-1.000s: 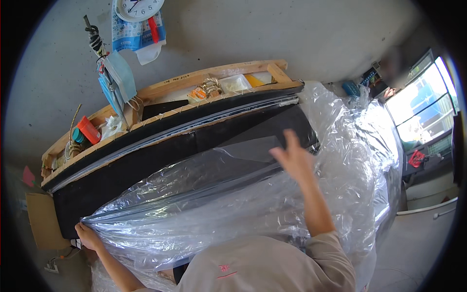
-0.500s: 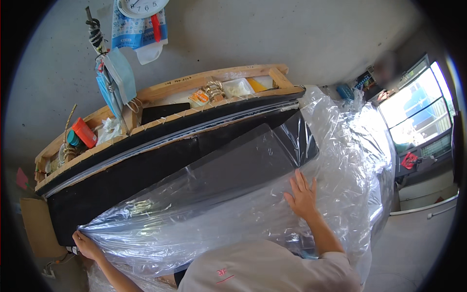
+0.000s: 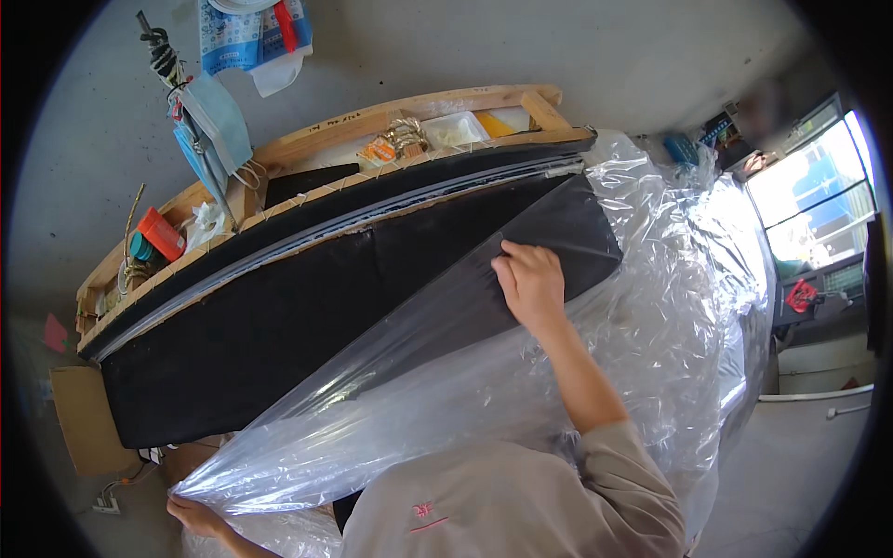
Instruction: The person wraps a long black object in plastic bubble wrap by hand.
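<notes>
Clear plastic film (image 3: 400,405) stretches diagonally across a long black padded board (image 3: 251,335). At the lower left, my left hand (image 3: 193,513) is closed on a gathered corner of the film, past the board's near edge. My right hand (image 3: 532,284) rests over the right part of the board, its fingers curled and pinching the film by its upper edge. Between the two hands the film is drawn taut, with shiny creases. The board's far left part lies uncovered, and the tips of my left fingers are partly hidden.
Behind the board runs a wooden frame tray (image 3: 307,139) with a red bottle (image 3: 160,233), rope (image 3: 406,136) and a white tub (image 3: 454,130). Masks (image 3: 216,121) hang above it. Crumpled film (image 3: 665,307) spreads rightward; a cardboard box (image 3: 86,418) stands left.
My right hand has moved up and left, from lying flat to pinching the film's edge. My left hand has pulled its corner down and toward me, baring more of the black board.
</notes>
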`<move>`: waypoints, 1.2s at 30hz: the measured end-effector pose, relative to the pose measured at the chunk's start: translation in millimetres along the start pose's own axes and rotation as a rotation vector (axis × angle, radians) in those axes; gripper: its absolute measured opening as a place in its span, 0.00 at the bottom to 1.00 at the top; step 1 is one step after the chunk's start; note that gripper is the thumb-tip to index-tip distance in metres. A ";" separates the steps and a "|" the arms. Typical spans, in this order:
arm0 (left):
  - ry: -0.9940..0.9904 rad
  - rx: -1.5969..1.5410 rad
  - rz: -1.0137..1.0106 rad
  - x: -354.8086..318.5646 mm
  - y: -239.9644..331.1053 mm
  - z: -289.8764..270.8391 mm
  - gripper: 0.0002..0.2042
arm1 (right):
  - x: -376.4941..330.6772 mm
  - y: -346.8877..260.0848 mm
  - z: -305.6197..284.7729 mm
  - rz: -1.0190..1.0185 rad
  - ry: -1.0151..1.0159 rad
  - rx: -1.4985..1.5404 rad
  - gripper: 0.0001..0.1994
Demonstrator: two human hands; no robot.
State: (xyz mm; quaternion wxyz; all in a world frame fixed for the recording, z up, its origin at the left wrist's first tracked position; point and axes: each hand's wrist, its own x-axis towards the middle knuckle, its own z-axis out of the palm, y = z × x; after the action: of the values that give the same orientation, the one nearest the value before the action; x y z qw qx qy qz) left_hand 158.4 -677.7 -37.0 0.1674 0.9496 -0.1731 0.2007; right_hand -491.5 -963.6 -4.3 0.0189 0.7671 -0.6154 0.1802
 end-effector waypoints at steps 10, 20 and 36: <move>-0.281 -1.635 -0.596 30.3 26.0 20.9 0.16 | 79.3 4.5 -40.6 0.189 0.348 0.486 0.11; -0.046 -0.514 0.139 47.6 293.7 85.2 0.09 | 121.9 175.2 78.7 0.424 0.411 0.362 0.08; 0.105 -0.758 0.285 36.2 303.5 93.7 0.11 | 136.5 122.0 7.1 0.779 0.334 0.918 0.16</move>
State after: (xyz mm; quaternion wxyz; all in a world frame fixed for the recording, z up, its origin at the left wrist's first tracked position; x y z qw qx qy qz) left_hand 99.6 -991.7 -26.6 0.4845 0.7757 -0.3559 0.1919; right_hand -581.4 -1122.8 6.4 -0.2836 0.3778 -0.6985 0.5375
